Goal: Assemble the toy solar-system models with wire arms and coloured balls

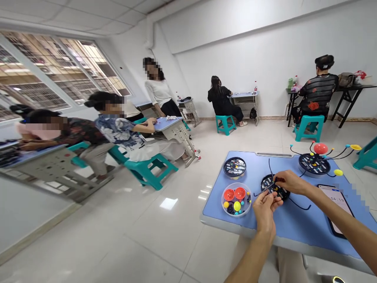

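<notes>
My left hand (266,206) is closed in a pinch on a thin black rod (261,192) at the near side of a round black printed disc (283,193). Over the disc's upper part, my right hand (290,182) has its fingers pressed together at a black piece too small to make out. Other curved black rods (299,205) reach out from the disc. To the left is a clear round tray (225,210) with two red half-spheres (229,195), a yellow ball (237,206) and small blue, yellow and black parts.
On the blue table (215,200) are another black disc (235,167), a finished-looking model (314,164) with a red ball and curved arms, and a phone (335,204). Several people sit at other desks; one person (159,90) stands. Green stools (151,167) are on the floor.
</notes>
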`<state>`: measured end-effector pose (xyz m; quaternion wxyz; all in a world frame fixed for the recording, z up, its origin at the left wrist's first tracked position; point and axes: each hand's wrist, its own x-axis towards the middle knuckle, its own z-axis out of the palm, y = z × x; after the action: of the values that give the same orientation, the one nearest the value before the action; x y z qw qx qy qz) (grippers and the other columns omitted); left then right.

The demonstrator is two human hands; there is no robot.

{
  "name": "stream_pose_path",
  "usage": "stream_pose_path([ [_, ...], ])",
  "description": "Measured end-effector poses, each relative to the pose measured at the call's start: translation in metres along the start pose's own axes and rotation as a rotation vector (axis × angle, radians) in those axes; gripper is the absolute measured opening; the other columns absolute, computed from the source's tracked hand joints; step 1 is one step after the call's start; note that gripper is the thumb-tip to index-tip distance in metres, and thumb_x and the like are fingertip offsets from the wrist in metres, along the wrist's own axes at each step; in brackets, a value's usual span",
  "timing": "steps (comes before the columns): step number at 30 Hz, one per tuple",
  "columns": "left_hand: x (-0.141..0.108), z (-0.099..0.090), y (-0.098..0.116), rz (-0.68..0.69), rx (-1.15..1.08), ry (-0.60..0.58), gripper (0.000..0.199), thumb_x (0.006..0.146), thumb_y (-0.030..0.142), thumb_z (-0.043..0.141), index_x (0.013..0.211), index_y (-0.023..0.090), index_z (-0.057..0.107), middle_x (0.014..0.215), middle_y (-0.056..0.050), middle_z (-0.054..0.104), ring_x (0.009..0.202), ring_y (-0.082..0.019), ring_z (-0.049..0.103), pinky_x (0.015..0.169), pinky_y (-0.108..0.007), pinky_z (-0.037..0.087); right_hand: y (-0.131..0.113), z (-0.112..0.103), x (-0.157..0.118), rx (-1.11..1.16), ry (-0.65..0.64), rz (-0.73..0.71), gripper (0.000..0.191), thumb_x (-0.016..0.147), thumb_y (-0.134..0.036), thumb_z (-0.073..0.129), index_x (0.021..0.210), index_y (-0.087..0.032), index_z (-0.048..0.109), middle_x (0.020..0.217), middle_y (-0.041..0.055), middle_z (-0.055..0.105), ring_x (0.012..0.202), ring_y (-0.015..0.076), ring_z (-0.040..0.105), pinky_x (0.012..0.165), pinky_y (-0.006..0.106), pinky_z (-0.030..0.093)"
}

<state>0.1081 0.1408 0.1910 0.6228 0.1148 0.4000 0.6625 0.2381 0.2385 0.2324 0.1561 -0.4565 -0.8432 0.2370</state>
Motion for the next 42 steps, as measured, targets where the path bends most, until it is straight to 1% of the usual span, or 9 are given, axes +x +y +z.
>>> stream_pose_path([
  [5, -0.013, -0.002, 0.010, -0.088, 0.063, 0.012, 0.030, 0.074, 0.007, 0.068, 0.102, 0.007, 0.058, 0.081, -0.013, 0.073, 0.061, -0.017, 0.070, 0.066, -0.033, 0.062, -0.004, -0.004, 0.000, -0.055, 0.000, 0.033, 0.022, 0.075, -0.016, 0.048, 0.080, -0.017, 0.069, 0.062, 0.0013, 0.063, 0.058, 0.0153, 0.051, 0.057, 0.025, 0.036],
  [8, -0.028, -0.011, 0.011, -0.110, 0.145, -0.068, 0.031, 0.073, 0.014, 0.070, 0.101, 0.007, 0.059, 0.077, -0.010, 0.072, 0.059, -0.016, 0.068, 0.062, -0.030, 0.060, -0.004, -0.003, 0.001, -0.063, -0.006, 0.034, 0.022, 0.075, -0.018, 0.049, 0.083, -0.017, 0.070, 0.063, 0.0019, 0.065, 0.060, 0.0166, 0.054, 0.059, 0.026, 0.038],
  [14, -0.067, -0.054, 0.025, -0.091, 0.470, -0.260, 0.035, 0.072, 0.038, 0.072, 0.093, 0.011, 0.065, 0.068, -0.003, 0.067, 0.043, -0.010, 0.055, 0.039, -0.022, 0.045, 0.004, -0.018, -0.007, -0.139, 0.033, 0.005, 0.026, 0.080, -0.022, 0.051, 0.097, -0.017, 0.069, 0.078, 0.0063, 0.071, 0.070, 0.0207, 0.064, 0.067, 0.029, 0.045],
  [16, -0.072, -0.072, 0.041, 0.058, 0.634, -0.213, 0.031, 0.077, 0.040, 0.067, 0.090, 0.012, 0.068, 0.066, -0.003, 0.066, 0.045, -0.009, 0.053, 0.041, -0.021, 0.043, -0.002, -0.029, -0.016, -0.184, 0.127, 0.012, 0.029, 0.082, -0.025, 0.050, 0.103, -0.017, 0.068, 0.085, 0.0082, 0.072, 0.072, 0.0220, 0.065, 0.067, 0.031, 0.047],
  [21, -0.053, -0.108, 0.095, 0.765, 1.095, -0.057, 0.020, 0.088, 0.033, 0.056, 0.090, 0.021, 0.072, 0.091, -0.008, 0.069, 0.081, -0.019, 0.064, 0.069, -0.032, 0.055, -0.060, -0.042, -0.041, -0.150, 0.261, -0.076, 0.023, 0.091, -0.033, 0.048, 0.096, -0.021, 0.067, 0.092, 0.0073, 0.070, 0.067, 0.0182, 0.062, 0.061, 0.030, 0.047],
  [24, -0.029, -0.124, 0.115, 0.940, 1.310, 0.003, 0.022, 0.087, 0.032, 0.059, 0.105, 0.024, 0.068, 0.119, -0.011, 0.062, 0.112, -0.027, 0.058, 0.084, -0.043, 0.055, -0.105, -0.030, -0.043, -0.112, 0.181, -0.170, 0.020, 0.093, -0.027, 0.048, 0.092, -0.020, 0.067, 0.095, 0.0073, 0.068, 0.074, 0.0175, 0.063, 0.067, 0.029, 0.048],
  [29, -0.006, -0.145, 0.117, 0.913, 1.547, -0.083, 0.034, 0.080, 0.034, 0.070, 0.112, 0.024, 0.063, 0.130, -0.011, 0.056, 0.122, -0.032, 0.051, 0.096, -0.054, 0.048, -0.148, 0.013, -0.018, -0.293, -0.011, -0.247, 0.019, 0.091, -0.013, 0.050, 0.088, -0.018, 0.069, 0.090, 0.0090, 0.067, 0.084, 0.0207, 0.062, 0.071, 0.030, 0.046],
  [36, -0.007, -0.152, 0.117, 0.846, 1.524, -0.121, 0.032, 0.081, 0.026, 0.069, 0.112, 0.023, 0.062, 0.125, -0.010, 0.059, 0.121, -0.029, 0.053, 0.099, -0.051, 0.047, -0.168, 0.076, 0.025, -0.522, -0.229, -0.259, 0.021, 0.088, -0.016, 0.057, 0.106, -0.016, 0.067, 0.104, 0.0138, 0.067, 0.099, 0.0277, 0.060, 0.077, 0.032, 0.046],
  [42, -0.008, -0.157, 0.119, 0.826, 1.500, -0.130, 0.033, 0.080, 0.024, 0.069, 0.112, 0.024, 0.061, 0.127, -0.010, 0.057, 0.122, -0.029, 0.052, 0.099, -0.051, 0.047, -0.164, 0.089, 0.041, -0.635, -0.214, -0.148, 0.024, 0.088, -0.009, 0.050, 0.099, -0.015, 0.070, 0.100, 0.0160, 0.068, 0.097, 0.0281, 0.062, 0.072, 0.029, 0.045],
])
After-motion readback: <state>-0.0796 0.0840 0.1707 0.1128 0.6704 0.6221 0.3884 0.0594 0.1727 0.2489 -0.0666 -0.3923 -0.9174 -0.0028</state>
